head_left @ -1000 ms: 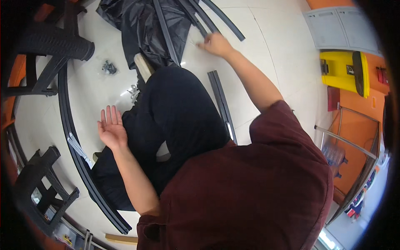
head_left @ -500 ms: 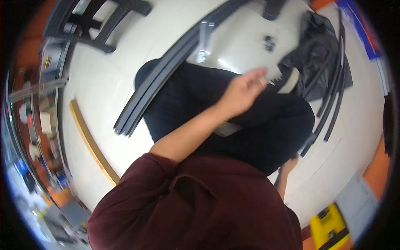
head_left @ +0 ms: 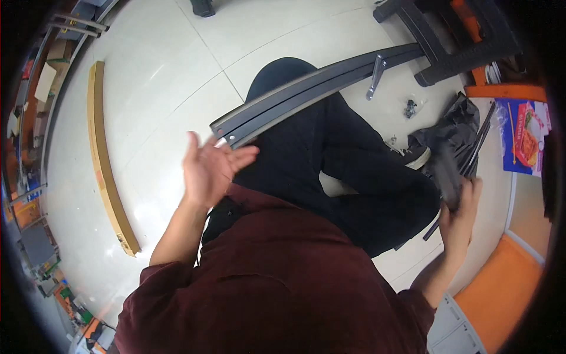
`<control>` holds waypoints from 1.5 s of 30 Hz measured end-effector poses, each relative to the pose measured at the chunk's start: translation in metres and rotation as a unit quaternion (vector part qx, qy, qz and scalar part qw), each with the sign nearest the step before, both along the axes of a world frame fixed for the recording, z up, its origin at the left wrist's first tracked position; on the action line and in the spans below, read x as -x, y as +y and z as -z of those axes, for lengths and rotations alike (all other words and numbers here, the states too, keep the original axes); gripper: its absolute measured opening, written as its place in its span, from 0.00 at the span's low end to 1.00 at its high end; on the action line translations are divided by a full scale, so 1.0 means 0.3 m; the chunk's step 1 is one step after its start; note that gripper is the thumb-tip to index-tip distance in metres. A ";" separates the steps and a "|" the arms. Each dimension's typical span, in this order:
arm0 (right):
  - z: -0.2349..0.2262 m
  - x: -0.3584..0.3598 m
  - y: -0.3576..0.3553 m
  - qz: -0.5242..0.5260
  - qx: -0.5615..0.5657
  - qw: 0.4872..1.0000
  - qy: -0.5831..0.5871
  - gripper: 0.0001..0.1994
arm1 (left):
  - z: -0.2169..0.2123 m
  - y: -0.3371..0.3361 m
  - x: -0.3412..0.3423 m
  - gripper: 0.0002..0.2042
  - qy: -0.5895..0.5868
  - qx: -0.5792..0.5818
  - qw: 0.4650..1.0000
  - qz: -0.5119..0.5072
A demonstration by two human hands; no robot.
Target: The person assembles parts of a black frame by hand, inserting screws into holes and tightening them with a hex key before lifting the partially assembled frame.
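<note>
A long dark grey metal rail (head_left: 289,105) lies across my bent leg, its near end toward my left side. My left hand (head_left: 206,171) is beside that end, palm up with fingers spread, holding nothing. Small holes or fittings show at the rail's tip. A silver metal bracket (head_left: 375,76) rests across the rail farther along. On the right, my right hand (head_left: 461,212) is wrapped round a dark elongated object (head_left: 446,174). Motion blurs that object, so its kind cannot be made out. It is held beside my right knee.
A long narrow cardboard box (head_left: 103,159) lies on the left floor. A black plastic stool (head_left: 436,41) stands by the rail's far end. A small clear bag of dark parts (head_left: 410,108), black plastic sheeting (head_left: 463,121) and thin dark strips (head_left: 484,133) lie at right. Shelving lines the left edge.
My left hand has moved from above my legs to the rail's near end and opened. My right hand has risen from the floor with the dark object. The view has turned.
</note>
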State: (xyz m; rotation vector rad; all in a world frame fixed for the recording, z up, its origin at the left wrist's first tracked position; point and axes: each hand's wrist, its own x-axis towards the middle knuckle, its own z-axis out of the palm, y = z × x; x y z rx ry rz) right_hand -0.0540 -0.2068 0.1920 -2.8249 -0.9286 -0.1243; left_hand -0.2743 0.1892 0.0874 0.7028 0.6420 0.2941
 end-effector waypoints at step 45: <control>-0.234 0.224 1.008 -0.381 0.219 0.798 -0.412 0.07 | 0.017 0.066 0.001 0.26 0.018 -0.619 0.783 -0.060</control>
